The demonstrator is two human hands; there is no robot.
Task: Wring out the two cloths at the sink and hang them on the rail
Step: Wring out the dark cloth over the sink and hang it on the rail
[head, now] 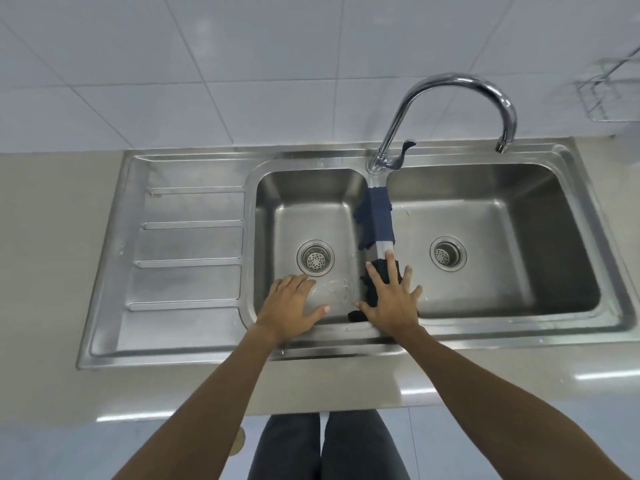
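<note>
Steel sink (194,244), navy cloth (375,216) draped over the divider, right hand (391,299) spread flat on black cloth (372,289), left hand (292,306) spread, empty.

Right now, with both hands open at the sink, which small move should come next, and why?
Probably close the right hand on the black cloth beneath it: it lies flat on the divider, ungrasped, while the blue cloth already hangs farther back.
</note>
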